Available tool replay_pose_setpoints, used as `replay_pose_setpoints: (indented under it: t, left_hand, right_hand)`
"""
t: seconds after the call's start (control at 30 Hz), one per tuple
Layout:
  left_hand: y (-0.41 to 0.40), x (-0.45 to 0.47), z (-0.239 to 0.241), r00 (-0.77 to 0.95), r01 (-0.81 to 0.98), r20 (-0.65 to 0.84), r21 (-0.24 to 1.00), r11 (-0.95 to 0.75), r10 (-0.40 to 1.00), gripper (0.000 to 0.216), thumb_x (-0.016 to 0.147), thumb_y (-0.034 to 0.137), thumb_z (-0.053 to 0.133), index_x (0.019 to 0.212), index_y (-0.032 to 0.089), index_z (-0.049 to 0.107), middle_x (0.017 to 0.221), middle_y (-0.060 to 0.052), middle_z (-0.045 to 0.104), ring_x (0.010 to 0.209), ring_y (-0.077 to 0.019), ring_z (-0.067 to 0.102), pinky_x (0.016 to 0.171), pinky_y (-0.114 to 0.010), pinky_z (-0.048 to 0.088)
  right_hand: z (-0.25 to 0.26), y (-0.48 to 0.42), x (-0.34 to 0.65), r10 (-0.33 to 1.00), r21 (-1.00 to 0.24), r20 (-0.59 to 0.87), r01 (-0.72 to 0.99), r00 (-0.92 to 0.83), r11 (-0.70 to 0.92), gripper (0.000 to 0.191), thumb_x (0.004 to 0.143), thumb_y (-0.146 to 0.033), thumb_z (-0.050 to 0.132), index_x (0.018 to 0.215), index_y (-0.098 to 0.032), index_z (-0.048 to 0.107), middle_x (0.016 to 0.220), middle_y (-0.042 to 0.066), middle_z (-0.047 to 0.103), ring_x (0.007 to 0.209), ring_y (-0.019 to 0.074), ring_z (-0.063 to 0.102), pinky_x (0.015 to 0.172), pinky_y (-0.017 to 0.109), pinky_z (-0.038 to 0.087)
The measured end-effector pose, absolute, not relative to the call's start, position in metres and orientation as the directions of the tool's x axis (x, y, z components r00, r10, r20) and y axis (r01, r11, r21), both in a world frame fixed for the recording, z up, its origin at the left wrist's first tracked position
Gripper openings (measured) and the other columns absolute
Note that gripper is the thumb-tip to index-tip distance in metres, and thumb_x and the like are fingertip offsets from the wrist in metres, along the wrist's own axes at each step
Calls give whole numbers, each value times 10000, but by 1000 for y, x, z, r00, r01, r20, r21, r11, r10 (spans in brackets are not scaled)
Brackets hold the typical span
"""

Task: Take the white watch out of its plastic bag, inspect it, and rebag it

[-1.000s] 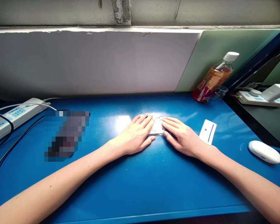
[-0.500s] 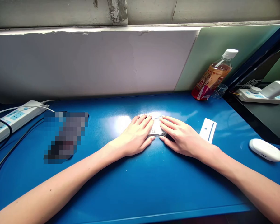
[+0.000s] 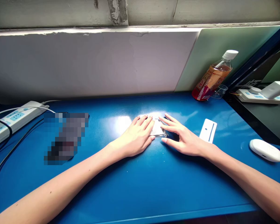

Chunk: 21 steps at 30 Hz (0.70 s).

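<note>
Silver and white under a bright glare, a flat packet [image 3: 157,130] lies near the middle of the blue desk [image 3: 140,186], nearer its far edge than its near one. The left hand [image 3: 138,137] rests palm down over the packet's left part, fingers together and straight, covering it rather than gripping. The right hand [image 3: 182,137] arches at the other side, thumb and fingers set wide apart; whether its fingertips touch the packet or hover just above cannot be told. The handling looks to be under way: the packet lies flat on the desk, neither hand lifts it, and the left hand is not yet off it. Whether its wrapping is open or closed does not show.

Just beyond the right wrist lies a white plate [image 3: 208,131] with a slot. A white case [image 3: 266,150] sits by the right edge, a bottle [image 3: 211,79] at the far right corner. Toward the left side lie a pixelated dark object [image 3: 71,137] and, near the far left corner, a power strip [image 3: 21,114].
</note>
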<state>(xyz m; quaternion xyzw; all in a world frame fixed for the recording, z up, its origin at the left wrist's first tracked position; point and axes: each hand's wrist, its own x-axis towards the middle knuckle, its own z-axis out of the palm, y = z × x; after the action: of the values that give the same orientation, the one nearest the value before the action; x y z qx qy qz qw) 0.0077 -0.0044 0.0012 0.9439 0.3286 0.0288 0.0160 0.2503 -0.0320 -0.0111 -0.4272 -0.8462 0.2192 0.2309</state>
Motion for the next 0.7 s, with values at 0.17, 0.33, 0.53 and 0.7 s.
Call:
replay_pose_setpoints:
  t: [0.17,0.33,0.53,0.7]
  left_hand:
    - [-4,7,1,793,603,62,63,-795,606,617,1062,448,302,1520,37,350,1582,-222,370,1474,-352,340,1209,-514,232]
    - [-3,7,1,793,601,70,71,-796,605,621,1058,449,322,1516,31,358,1573,-229,381,1469,-363,345,1200,-518,249]
    - [-5,8,0,785,614,73,42,-788,616,594,1069,445,294,1484,38,421,1572,-230,383,1470,-377,340,1183,-533,274]
    - [-7,8,-2,771,631,86,24,-775,630,638,1063,450,311,1495,-13,387,1561,-248,390,1465,-404,336,1185,-541,271]
  right_hand:
    - [-2,-35,249,808,-546,118,642,-577,538,558,944,-385,602,1443,-145,532,1609,138,371,1545,360,134,1218,604,262]
    - [1,-34,250,785,-527,164,620,-598,582,550,940,-367,611,1450,-176,530,1601,125,389,1536,381,162,1197,637,288]
    - [0,-41,236,768,-481,207,621,-606,619,492,932,-341,623,1383,-147,586,1536,168,485,1514,391,252,1179,612,356]
    - [-4,-41,229,766,-452,291,623,-573,638,418,958,-308,575,1334,-129,612,1476,173,554,1479,376,350,1164,586,401]
